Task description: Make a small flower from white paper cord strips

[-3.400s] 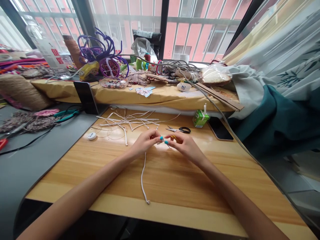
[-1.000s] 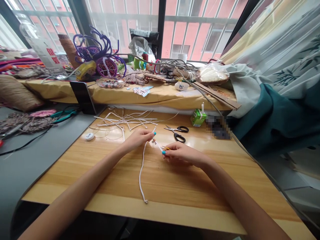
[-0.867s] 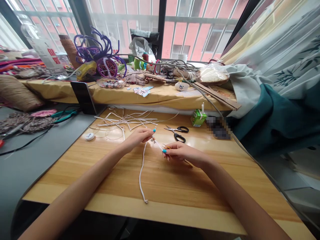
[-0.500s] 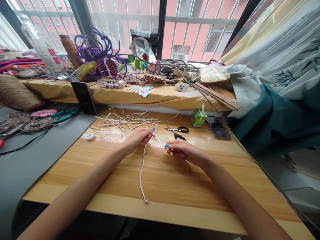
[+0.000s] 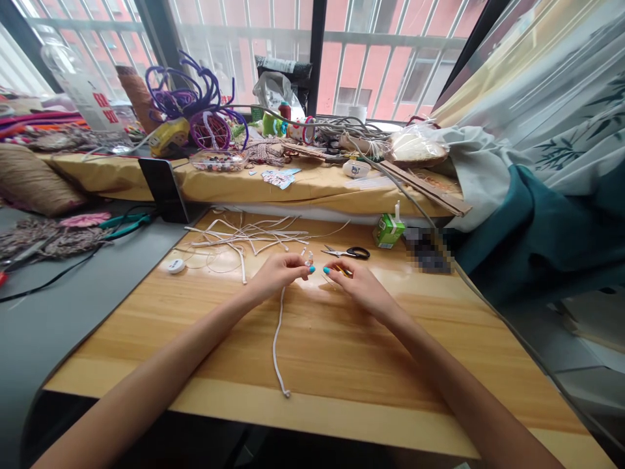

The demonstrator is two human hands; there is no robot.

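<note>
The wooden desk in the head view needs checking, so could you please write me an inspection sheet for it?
Surface: wooden desk, with glare patches.
Job's things: small white piece, thin tool, white cord reaching toward the near edge.
Clutter: strand pile, scissors, green carton, white round object.
Hands: left hand pinches the small white piece; right hand holds the thin tool.
Cables: grey cable along the right.
Surroundings: crowded ledge, barred window, curtain.

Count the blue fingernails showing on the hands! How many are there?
2. One blue nail is on the left hand, and another blue nail is on the right hand, facing it across a gap. More may be hidden where the hands curl.
</note>
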